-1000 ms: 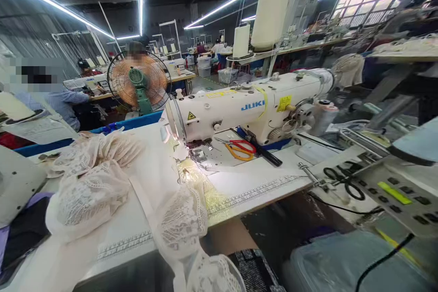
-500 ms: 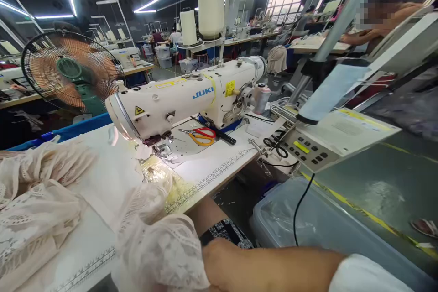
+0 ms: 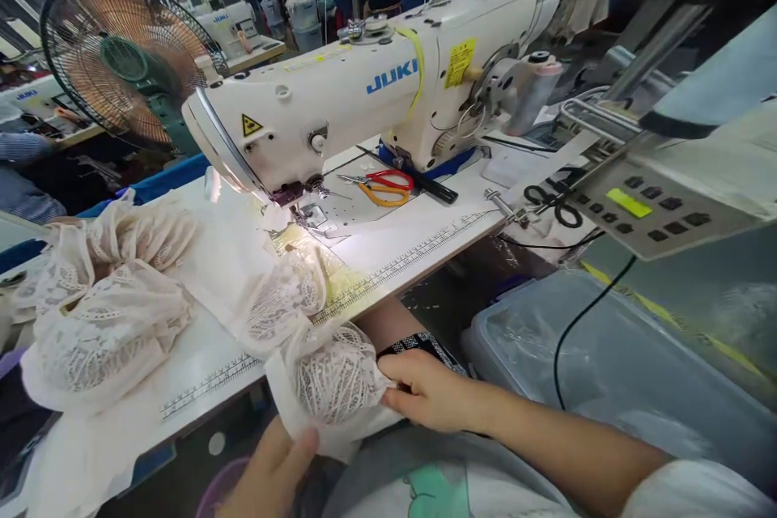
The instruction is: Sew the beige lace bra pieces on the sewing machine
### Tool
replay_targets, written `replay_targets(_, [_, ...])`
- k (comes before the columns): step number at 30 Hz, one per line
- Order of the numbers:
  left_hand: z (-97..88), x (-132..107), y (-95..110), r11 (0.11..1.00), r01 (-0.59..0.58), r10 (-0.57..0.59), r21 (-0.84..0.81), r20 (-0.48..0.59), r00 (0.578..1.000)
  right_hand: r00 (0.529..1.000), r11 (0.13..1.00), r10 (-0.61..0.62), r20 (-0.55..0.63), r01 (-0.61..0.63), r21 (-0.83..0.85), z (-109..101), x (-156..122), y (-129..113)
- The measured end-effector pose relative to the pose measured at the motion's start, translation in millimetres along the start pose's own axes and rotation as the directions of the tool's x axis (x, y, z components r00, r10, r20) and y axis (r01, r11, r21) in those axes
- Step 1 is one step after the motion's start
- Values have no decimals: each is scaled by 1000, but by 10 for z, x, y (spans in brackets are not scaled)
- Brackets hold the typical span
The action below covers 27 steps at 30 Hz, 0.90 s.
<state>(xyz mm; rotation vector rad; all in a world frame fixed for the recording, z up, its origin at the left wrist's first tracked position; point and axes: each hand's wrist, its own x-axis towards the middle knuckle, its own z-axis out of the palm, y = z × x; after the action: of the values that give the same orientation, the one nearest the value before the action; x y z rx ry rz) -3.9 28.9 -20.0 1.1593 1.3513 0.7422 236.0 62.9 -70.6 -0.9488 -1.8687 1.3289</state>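
Note:
A cream lace bra (image 3: 337, 376) hangs over the front edge of the sewing table, its other cup lying on the tabletop. My right hand (image 3: 425, 390) pinches the bra's right end between thumb and fingers. At the lower side of the same cup, my left hand (image 3: 276, 461) is closed on the edge, thumb on top and slightly blurred. Just beyond the bra stands a white JUKI sewing machine (image 3: 340, 93), its lit needle area above yellowish tape on the table. Red-and-orange-handled snips (image 3: 388, 186) rest on the machine bed.
More cream lace bras (image 3: 106, 332) are piled at the left of the table (image 3: 418, 251). A control panel (image 3: 649, 206) juts out at right, above a translucent plastic bin (image 3: 546, 340). Behind the table's left side is a fan (image 3: 130, 57). A thread cone (image 3: 534, 93) stands behind the machine.
The view has tilted down and come closer. My left hand has come into view at the bra. My right hand now shows its fingers pinching the bra's end, and the cup is spread out.

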Motion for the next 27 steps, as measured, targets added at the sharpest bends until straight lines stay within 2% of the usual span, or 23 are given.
replay_targets(2, [-51, 56, 119, 993, -5, -2, -122, -60, 998, 992, 996, -88, 92, 86, 23, -18, -38, -21])
replay_targets(5, [-99, 217, 441, 926, -44, -3, -374, -122, 993, 926, 965, -239, 293, 259, -30, 51, -57, -28])
replay_targets(7, [-101, 333, 673, 889, -108, 12, -444, -214, 977, 886, 936, -234, 400, 317, -155, 125, -42, -37])
replay_targets(8, [-95, 380, 769, 883, -136, 16, -449, -262, 965, 881, 922, -198, 430, 316, -223, 146, -30, -50])
replay_targets(11, [-51, 455, 914, 889, -248, 71, -384, -419, 905, 884, 901, -85, 460, 265, -343, 58, 14, -110])
replay_targets(13, [-2, 450, 888, 899, -301, 121, -317, -481, 869, 933, 921, -68, 353, 194, -337, -127, 74, -129])
replay_targets(15, [58, 418, 792, 919, -292, 143, -265, -467, 873, 993, 962, -80, 82, 99, -255, -335, 178, -108])
replay_targets(17, [112, 385, 661, 943, -245, 137, -225, -409, 902, 983, 994, -40, -180, 22, -105, -482, 320, -61])
replay_targets(18, [132, 375, 595, 952, -223, 132, -210, -377, 917, 975, 1000, -13, -224, 8, -23, -519, 399, -43])
replay_targets(19, [145, 372, 533, 959, -205, 126, -198, -349, 929, 980, 999, -4, -200, 13, 46, -532, 479, -35])
replay_targets(22, [140, 398, 421, 972, -196, 148, -129, -309, 939, 998, 988, -55, 10, 53, 144, -496, 693, -92])
replay_targets(24, [114, 431, 431, 976, -216, 210, 12, -281, 936, 994, 988, -77, 74, 66, 137, -474, 787, -169])
replay_targets(27, [83, 486, 550, 926, -225, 277, 304, -143, 950, 991, 987, -74, 112, 57, 152, -498, 850, -229])
